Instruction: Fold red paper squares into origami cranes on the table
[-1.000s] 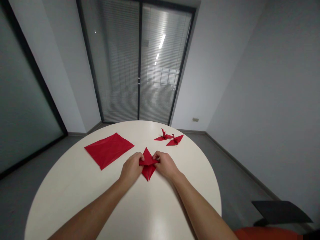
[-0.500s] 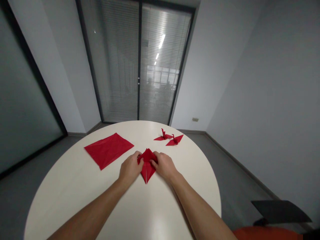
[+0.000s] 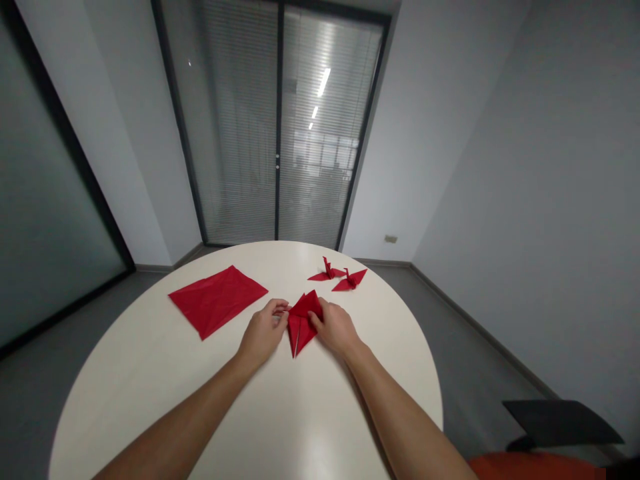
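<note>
A red folded origami paper [image 3: 303, 327], kite-shaped with a slit at its lower point, lies tilted between my hands. My right hand [image 3: 337, 328] pinches its right side, the thumb on top and the other fingers behind the edge. At its left edge, my left hand [image 3: 266, 331] has its fingers half curled, thumb and forefinger apart; the tips are close to the paper, and I cannot tell whether they touch it. Beyond my right hand stand two red paper cranes [image 3: 351, 281] with spread wings.
A creased red sheet of paper [image 3: 219, 301] lies flat to the left on the round white table [image 3: 150, 387]. Past the far edge are glazed panels with blinds [image 3: 240, 133]. A chair with a black armrest [image 3: 563, 422] and orange seat stands at lower right.
The folded paper has turned clockwise and shifted slightly right with my right hand. My left hand has loosened from its left edge. The cranes and flat sheet have stayed put.
</note>
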`<state>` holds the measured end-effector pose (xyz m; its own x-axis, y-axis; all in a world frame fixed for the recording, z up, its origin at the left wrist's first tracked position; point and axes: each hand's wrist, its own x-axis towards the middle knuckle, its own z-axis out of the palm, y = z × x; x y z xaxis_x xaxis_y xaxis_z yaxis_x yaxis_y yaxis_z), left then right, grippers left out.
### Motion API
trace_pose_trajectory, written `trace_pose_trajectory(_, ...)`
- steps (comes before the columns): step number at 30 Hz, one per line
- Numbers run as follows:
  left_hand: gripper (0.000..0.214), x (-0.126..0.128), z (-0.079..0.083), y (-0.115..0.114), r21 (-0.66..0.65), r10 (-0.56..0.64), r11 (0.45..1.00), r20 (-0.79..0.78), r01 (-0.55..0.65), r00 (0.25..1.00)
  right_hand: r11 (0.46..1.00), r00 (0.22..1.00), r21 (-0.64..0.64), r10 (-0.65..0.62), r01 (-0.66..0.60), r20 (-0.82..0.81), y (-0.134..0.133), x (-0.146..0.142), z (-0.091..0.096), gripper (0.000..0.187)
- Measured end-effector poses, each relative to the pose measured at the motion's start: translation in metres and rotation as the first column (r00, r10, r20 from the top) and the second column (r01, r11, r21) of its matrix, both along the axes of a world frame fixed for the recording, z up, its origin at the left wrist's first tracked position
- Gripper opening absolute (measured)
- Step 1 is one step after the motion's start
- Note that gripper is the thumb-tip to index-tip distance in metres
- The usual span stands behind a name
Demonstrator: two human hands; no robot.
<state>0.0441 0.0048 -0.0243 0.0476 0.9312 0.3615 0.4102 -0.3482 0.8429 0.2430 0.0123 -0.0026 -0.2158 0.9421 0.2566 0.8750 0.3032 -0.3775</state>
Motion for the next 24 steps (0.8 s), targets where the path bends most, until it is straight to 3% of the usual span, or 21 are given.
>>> trace_pose_trajectory(5, 0.033, 0.0, -0.001, -0.003, -0.038, -0.059, 0.998, -0.022, 0.058, 0.998, 0.999, 0.999, -0.013, -0.033, 0.033, 0.008, -0.001, -0.002, 0.003, 0.019)
trace_pose_trajectory(14, 0.042, 0.007, 0.007, -0.014, 0.01, 0.008, 1.0, -0.403, -0.005, 0.915, 0.997, 0.987, -0.068, -0.057, 0.048, -0.147, -0.003, -0.004, 0.004, 0.035)
trace_pose_trajectory(24, 0.058, 0.007, -0.005, -0.012, 0.063, -0.194, 0.965, -0.481, 0.254, 0.855, 0.998, 0.925, -0.062, -0.012, -0.012, -0.38, 0.005, 0.006, -0.003, 0.044)
